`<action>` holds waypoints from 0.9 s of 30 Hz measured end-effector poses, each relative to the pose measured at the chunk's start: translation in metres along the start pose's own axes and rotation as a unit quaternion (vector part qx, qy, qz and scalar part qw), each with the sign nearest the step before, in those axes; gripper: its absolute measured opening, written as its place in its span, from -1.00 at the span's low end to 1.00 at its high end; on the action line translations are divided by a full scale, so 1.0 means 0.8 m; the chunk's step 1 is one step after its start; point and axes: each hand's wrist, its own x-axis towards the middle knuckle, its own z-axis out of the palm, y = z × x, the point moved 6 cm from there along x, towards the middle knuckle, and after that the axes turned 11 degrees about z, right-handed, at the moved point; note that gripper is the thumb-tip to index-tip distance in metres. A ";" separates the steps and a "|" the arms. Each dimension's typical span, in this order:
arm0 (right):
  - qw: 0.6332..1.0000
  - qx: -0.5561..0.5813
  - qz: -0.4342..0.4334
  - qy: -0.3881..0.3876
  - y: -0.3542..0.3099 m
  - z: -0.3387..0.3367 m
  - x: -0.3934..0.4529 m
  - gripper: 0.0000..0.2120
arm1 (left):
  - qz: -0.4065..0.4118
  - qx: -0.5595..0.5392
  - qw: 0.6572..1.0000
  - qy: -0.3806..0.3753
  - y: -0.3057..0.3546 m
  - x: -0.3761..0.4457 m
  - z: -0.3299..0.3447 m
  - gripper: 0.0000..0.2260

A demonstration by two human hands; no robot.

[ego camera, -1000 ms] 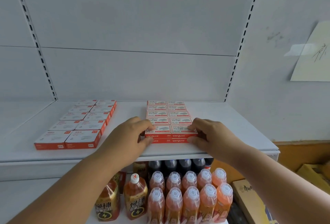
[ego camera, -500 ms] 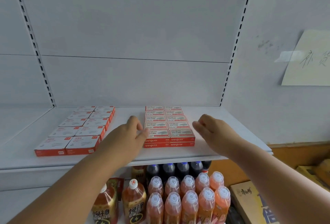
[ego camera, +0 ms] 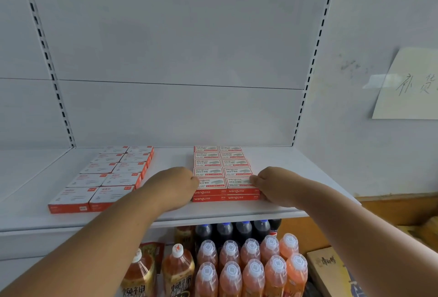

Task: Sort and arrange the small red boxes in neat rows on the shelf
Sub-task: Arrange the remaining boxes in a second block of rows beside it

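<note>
Closed in again on the front pair of small red boxes (ego camera: pixel 226 189) after hovering apart.
Left hand (ego camera: pixel 174 186) and right hand (ego camera: pixel 276 185), fingers curled, press against opposite sides of the two-column block near the shelf (ego camera: pixel 170 213) front edge; bare shelf between it and larger flat boxes (ego camera: pixel 104 178) leftward, rows reaching the back panel.

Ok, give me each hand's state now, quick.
Left hand: fingers curled, pressed against the left side of the front wengu boxes; a real grip cannot be told.
Right hand: same on the right side; cannot be told.
</note>
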 end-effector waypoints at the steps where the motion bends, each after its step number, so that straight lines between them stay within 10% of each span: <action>1: 1.000 0.012 0.018 -0.011 0.004 0.000 0.007 -0.65 | 0.001 0.000 1.000 -0.001 -0.001 0.003 -0.001 -0.70; 27: 0.996 0.057 0.063 -0.021 -0.003 -0.009 0.065 -0.38 | -0.047 0.006 0.997 0.059 -0.017 0.047 -0.024 -0.52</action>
